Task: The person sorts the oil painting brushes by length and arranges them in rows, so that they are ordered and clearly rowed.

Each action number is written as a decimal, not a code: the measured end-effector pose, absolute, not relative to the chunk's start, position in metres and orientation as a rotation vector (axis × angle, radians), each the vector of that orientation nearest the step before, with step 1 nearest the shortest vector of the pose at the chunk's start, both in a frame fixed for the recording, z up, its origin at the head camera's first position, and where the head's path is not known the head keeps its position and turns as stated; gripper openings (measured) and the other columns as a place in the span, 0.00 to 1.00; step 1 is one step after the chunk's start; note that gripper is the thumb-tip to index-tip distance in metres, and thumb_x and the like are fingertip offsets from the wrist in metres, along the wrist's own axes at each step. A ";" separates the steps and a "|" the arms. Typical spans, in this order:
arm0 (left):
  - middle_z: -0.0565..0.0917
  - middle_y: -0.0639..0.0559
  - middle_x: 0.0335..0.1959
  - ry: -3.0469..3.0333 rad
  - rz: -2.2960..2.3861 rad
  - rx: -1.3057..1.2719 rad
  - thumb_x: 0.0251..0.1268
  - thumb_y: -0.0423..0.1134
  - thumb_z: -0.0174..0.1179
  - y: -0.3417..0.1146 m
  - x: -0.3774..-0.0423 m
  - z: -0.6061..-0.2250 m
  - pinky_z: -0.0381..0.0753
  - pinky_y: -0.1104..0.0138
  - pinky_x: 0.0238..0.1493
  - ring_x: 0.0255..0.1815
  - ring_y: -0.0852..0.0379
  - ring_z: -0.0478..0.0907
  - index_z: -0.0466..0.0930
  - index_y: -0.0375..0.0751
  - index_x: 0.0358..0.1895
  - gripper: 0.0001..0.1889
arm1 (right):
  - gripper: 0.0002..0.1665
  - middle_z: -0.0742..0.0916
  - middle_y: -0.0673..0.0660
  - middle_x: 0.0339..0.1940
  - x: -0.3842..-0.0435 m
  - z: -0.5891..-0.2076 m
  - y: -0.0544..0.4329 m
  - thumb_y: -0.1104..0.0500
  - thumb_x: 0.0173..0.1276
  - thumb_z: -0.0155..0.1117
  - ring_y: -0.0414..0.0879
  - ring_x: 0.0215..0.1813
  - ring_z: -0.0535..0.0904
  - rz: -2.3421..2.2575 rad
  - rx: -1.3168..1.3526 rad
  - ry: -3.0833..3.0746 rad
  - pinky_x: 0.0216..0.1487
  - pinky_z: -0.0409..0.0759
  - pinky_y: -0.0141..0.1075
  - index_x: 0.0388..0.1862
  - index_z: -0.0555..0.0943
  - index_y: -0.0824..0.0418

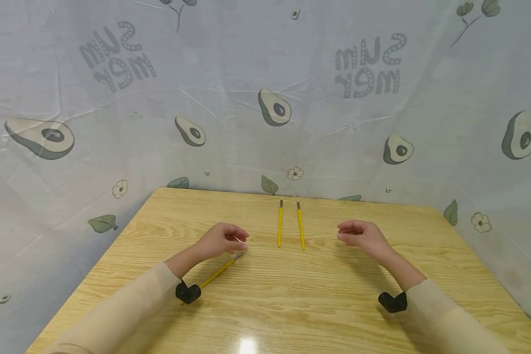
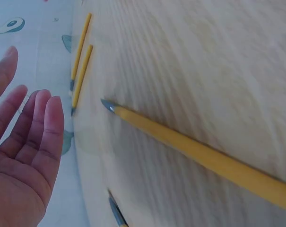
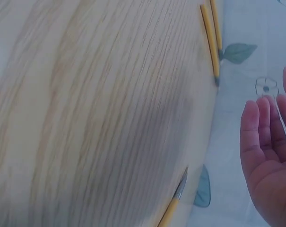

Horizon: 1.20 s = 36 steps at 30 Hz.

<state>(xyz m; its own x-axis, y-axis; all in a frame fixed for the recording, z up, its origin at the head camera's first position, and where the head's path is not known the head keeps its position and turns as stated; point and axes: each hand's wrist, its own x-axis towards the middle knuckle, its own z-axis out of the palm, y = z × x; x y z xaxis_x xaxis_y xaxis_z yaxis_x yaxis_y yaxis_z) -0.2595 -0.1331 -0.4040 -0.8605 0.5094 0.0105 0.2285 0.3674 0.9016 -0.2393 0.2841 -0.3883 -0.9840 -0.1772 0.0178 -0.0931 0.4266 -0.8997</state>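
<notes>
My left hand (image 1: pixel 224 239) hovers above the table on the left, fingers loosely bent, holding nothing. Just below it lies a yellow-handled paintbrush (image 1: pixel 221 271), partly covered by the wrist camera; its dark pointed tip shows in the left wrist view. Another brush tip (image 2: pixel 116 210) appears at the bottom of that view. On the right, my right hand (image 1: pixel 364 238) is raised over the table with relaxed fingers and nothing in them. A paintbrush (image 3: pixel 172 204) shows near the bottom of the right wrist view. Two yellow paintbrushes (image 1: pixel 280 223) (image 1: pixel 301 226) lie side by side between the hands, farther back.
The light wooden table (image 1: pixel 287 305) ends at the back against a pale curtain (image 1: pixel 230 64) printed with avocados and leaves. Black wrist cameras (image 1: pixel 188 292) (image 1: pixel 393 302) sit under both wrists, by the beige sleeves.
</notes>
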 end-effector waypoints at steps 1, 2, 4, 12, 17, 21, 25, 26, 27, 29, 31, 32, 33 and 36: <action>0.83 0.50 0.39 2.360 1.486 0.654 0.61 0.41 0.69 -0.136 -0.259 -0.405 0.83 0.61 0.37 0.37 0.52 0.81 0.80 0.31 0.54 0.22 | 0.28 0.82 0.67 0.53 -0.239 -0.389 0.288 0.57 0.68 0.66 0.55 0.51 0.81 -1.620 -0.243 2.588 0.52 0.80 0.48 0.61 0.74 0.74; 0.83 0.50 0.40 2.357 1.481 0.658 0.61 0.40 0.69 -0.139 -0.258 -0.405 0.83 0.61 0.37 0.36 0.52 0.81 0.80 0.31 0.54 0.22 | 0.29 0.81 0.68 0.53 -0.238 -0.389 0.293 0.57 0.68 0.66 0.55 0.51 0.81 -1.621 -0.240 2.588 0.52 0.80 0.47 0.61 0.74 0.74; 0.83 0.48 0.41 2.354 1.471 0.662 0.61 0.39 0.69 -0.144 -0.256 -0.407 0.83 0.60 0.36 0.36 0.52 0.81 0.81 0.31 0.53 0.21 | 0.29 0.81 0.69 0.54 -0.236 -0.389 0.301 0.57 0.68 0.67 0.55 0.51 0.81 -1.619 -0.240 2.591 0.52 0.80 0.46 0.61 0.73 0.74; 0.84 0.46 0.39 2.357 1.468 0.681 0.61 0.37 0.68 -0.161 -0.245 -0.416 0.83 0.60 0.35 0.36 0.52 0.81 0.81 0.29 0.52 0.19 | 0.31 0.81 0.69 0.53 -0.228 -0.391 0.331 0.56 0.68 0.67 0.50 0.47 0.82 -1.587 -0.260 2.638 0.48 0.81 0.43 0.62 0.73 0.74; 0.84 0.48 0.39 2.382 1.461 0.691 0.61 0.38 0.68 -0.170 -0.236 -0.421 0.82 0.63 0.35 0.36 0.52 0.80 0.81 0.30 0.52 0.19 | 0.31 0.80 0.68 0.56 -0.227 -0.393 0.349 0.54 0.67 0.68 0.40 0.46 0.81 -1.516 -0.212 2.696 0.46 0.82 0.39 0.62 0.74 0.72; 0.83 0.46 0.42 2.398 1.464 0.690 0.61 0.41 0.68 -0.177 -0.232 -0.424 0.82 0.65 0.35 0.37 0.53 0.79 0.82 0.32 0.52 0.19 | 0.32 0.79 0.70 0.58 -0.226 -0.395 0.363 0.55 0.67 0.68 0.34 0.45 0.80 -1.513 -0.186 2.709 0.46 0.81 0.36 0.63 0.73 0.73; 0.83 0.44 0.43 2.390 1.476 0.668 0.61 0.41 0.69 -0.184 -0.230 -0.427 0.82 0.64 0.35 0.38 0.52 0.79 0.81 0.32 0.52 0.20 | 0.34 0.78 0.71 0.59 -0.227 -0.400 0.373 0.54 0.67 0.68 0.32 0.45 0.79 -1.512 -0.164 2.706 0.46 0.81 0.34 0.65 0.71 0.73; 0.83 0.44 0.42 2.384 1.482 0.661 0.61 0.40 0.69 -0.185 -0.230 -0.427 0.83 0.64 0.35 0.38 0.52 0.79 0.81 0.32 0.52 0.20 | 0.35 0.78 0.71 0.59 -0.228 -0.401 0.375 0.53 0.67 0.68 0.32 0.45 0.79 -1.508 -0.152 2.707 0.46 0.81 0.34 0.65 0.71 0.73; 0.83 0.44 0.42 2.378 1.487 0.654 0.60 0.40 0.69 -0.186 -0.229 -0.428 0.83 0.63 0.35 0.38 0.51 0.79 0.81 0.31 0.52 0.20 | 0.35 0.78 0.70 0.59 -0.228 -0.403 0.378 0.52 0.67 0.68 0.31 0.45 0.78 -1.492 -0.143 2.714 0.45 0.80 0.33 0.65 0.71 0.73; 0.83 0.45 0.39 2.365 1.498 0.632 0.60 0.39 0.69 -0.187 -0.228 -0.428 0.83 0.62 0.34 0.37 0.50 0.79 0.81 0.30 0.52 0.20 | 0.35 0.79 0.69 0.59 -0.229 -0.405 0.382 0.52 0.67 0.67 0.31 0.45 0.78 -1.471 -0.114 2.719 0.45 0.80 0.32 0.65 0.71 0.72; 0.82 0.46 0.37 2.358 1.506 0.606 0.60 0.39 0.69 -0.188 -0.227 -0.429 0.83 0.61 0.33 0.36 0.50 0.79 0.81 0.30 0.52 0.20 | 0.36 0.79 0.69 0.59 -0.231 -0.408 0.387 0.51 0.67 0.67 0.31 0.45 0.78 -1.459 -0.094 2.714 0.46 0.80 0.32 0.66 0.71 0.72; 0.82 0.46 0.36 2.361 1.506 0.595 0.60 0.39 0.70 -0.188 -0.226 -0.430 0.83 0.61 0.32 0.35 0.50 0.79 0.81 0.30 0.52 0.21 | 0.36 0.78 0.69 0.59 -0.231 -0.409 0.389 0.51 0.68 0.67 0.31 0.45 0.78 -1.452 -0.087 2.710 0.46 0.80 0.32 0.66 0.71 0.72; 0.82 0.47 0.35 2.364 1.506 0.585 0.59 0.40 0.70 -0.188 -0.226 -0.430 0.83 0.61 0.32 0.34 0.50 0.79 0.81 0.30 0.51 0.21 | 0.36 0.78 0.69 0.60 -0.231 -0.411 0.392 0.50 0.68 0.67 0.31 0.45 0.78 -1.444 -0.079 2.707 0.45 0.80 0.33 0.66 0.70 0.72; 0.82 0.48 0.34 2.379 1.497 0.572 0.59 0.40 0.70 -0.189 -0.225 -0.433 0.83 0.62 0.30 0.33 0.50 0.79 0.81 0.30 0.51 0.20 | 0.37 0.78 0.70 0.60 -0.233 -0.415 0.398 0.50 0.68 0.66 0.30 0.44 0.78 -1.445 -0.060 2.680 0.45 0.80 0.33 0.66 0.70 0.73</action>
